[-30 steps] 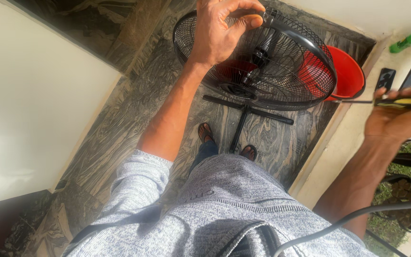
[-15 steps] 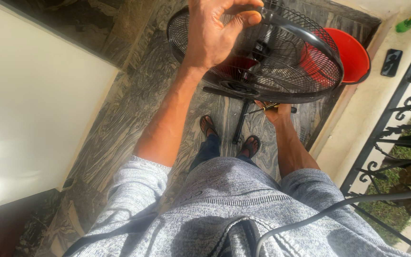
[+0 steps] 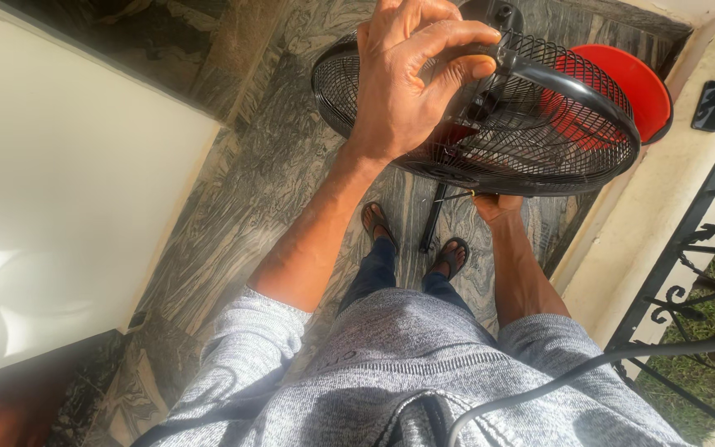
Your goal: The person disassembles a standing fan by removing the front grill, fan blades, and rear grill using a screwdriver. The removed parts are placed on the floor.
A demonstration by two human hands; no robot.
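View from the head, looking straight down at a person who is standing on a veined stone floor [image 3: 233, 207]. The left hand [image 3: 407, 79] is gripping the top rim of a black wire fan guard [image 3: 539, 132], fingers curled over the rim and closed on it, thumb pressing from the near side. The guard is lying tilted in front of the body, in the far right part of the scene, with red blades [image 3: 573, 108] showing through its mesh. The right hand [image 3: 494, 203] is reaching under the near lower edge of the guard and is mostly hidden by it; a thin rod-like tool [image 3: 454, 197] is sticking out to the left of the fist, so the hand is closing around that tool, though the grip itself cannot be seen in full. The two hands are working well apart, one above the guard and one below. A dark stand bar [image 3: 432, 219] is running down from the guard toward the sandalled feet [image 3: 378, 222]. A red bowl-like piece [image 3: 643, 83] is lying on the floor just beyond the guard, to the far right. A dark phone [image 3: 712, 105] is resting on the pale ledge [image 3: 664, 190] beside a black iron railing [image 3: 697, 265]. A white panel [image 3: 59, 190] is filling the left side.
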